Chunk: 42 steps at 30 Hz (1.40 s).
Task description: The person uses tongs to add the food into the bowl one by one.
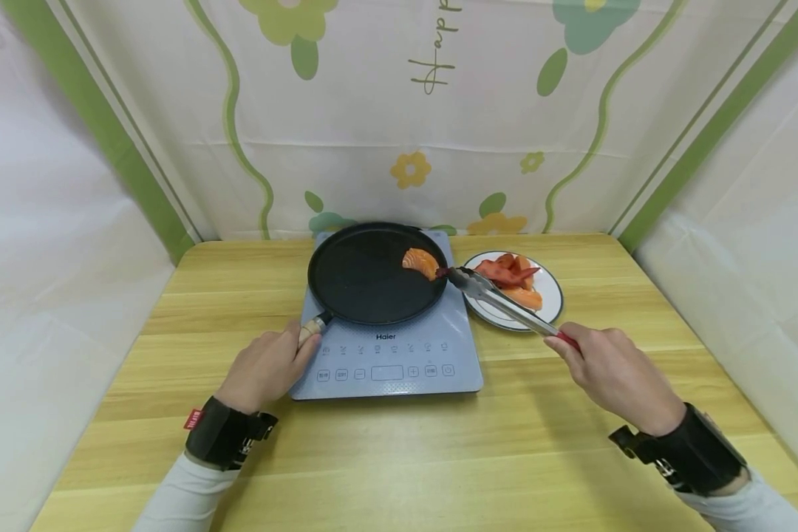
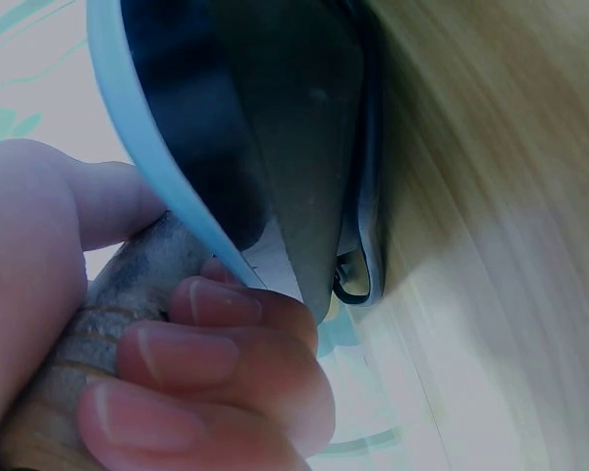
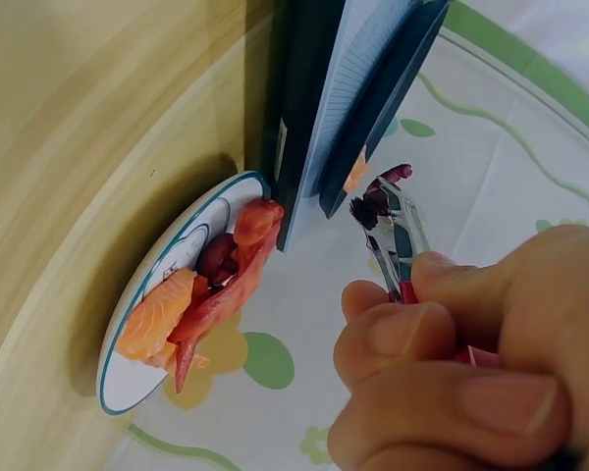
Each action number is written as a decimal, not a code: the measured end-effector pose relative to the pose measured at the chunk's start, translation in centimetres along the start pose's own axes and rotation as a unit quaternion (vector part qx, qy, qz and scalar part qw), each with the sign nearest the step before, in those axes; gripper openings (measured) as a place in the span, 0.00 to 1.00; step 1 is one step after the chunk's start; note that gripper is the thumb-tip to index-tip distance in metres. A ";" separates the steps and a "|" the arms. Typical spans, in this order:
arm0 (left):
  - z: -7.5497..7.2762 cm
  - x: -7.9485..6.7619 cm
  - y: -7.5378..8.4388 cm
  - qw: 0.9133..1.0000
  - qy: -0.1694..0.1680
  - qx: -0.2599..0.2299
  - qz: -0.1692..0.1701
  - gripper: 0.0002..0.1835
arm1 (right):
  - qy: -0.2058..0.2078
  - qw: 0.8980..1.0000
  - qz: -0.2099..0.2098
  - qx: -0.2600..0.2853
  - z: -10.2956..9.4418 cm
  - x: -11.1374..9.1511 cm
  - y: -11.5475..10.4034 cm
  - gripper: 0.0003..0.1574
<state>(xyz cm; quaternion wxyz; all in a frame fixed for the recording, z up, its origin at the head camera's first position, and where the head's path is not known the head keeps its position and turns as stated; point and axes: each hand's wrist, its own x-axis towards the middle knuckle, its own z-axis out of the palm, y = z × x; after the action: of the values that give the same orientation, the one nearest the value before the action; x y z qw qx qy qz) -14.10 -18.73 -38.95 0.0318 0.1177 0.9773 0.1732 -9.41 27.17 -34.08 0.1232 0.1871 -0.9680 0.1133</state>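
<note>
left hand (image 1: 266,366): 1 pan (image 1: 366,277) | right hand (image 1: 615,377): 1 tongs (image 1: 499,300) | 1 plate (image 1: 553,295)

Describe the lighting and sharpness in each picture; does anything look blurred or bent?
Head view: bright, fairly even light, with a soft shadow on the table beside the right hand and legible lettering on the cooktop. Left wrist view: a cool, bluish cast, the table's grain soft. Right wrist view: a darker shadow beside the plate, the table's grain bending into arcs.

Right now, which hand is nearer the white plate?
Right. The right hand is front-right of the plate; the left hand is across the cooktop, gripping the pan handle.
</note>
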 end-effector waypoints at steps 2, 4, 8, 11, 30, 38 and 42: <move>0.0 0.0 0.0 1.000 -0.001 0.000 0.000 0.21 | 0.000 1.000 -0.001 0.003 0.1 0.1 -0.1 0.16; -0.1 0.0 0.0 1.000 0.000 0.001 0.001 0.21 | 0.000 1.000 -0.002 0.006 0.1 0.2 -0.3 0.16; -0.1 0.0 0.0 1.000 -0.001 0.003 0.003 0.21 | -0.005 1.000 0.000 0.009 0.3 0.5 -0.5 0.16; -0.1 0.1 0.1 1.000 -0.001 0.004 0.004 0.21 | -0.014 1.000 0.005 0.012 0.3 0.6 -0.7 0.16; -0.1 0.0 0.1 1.000 0.003 0.003 0.008 0.21 | -0.032 0.999 0.002 0.017 1.1 1.7 -1.6 0.16; -0.1 -0.1 0.0 1.000 0.001 0.001 0.007 0.21 | -0.047 0.999 0.001 0.017 1.2 2.4 -1.9 0.17; 0.0 -0.1 0.0 1.000 0.002 -0.001 0.005 0.21 | -0.061 0.998 0.005 0.016 1.1 2.7 -1.9 0.18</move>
<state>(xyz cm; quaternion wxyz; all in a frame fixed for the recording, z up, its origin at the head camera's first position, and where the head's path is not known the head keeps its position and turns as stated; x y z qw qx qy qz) -14.02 -18.73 -38.90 0.0296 0.1223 0.9766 0.1746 -11.28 24.23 -34.07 0.0606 0.1903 -0.9727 0.1183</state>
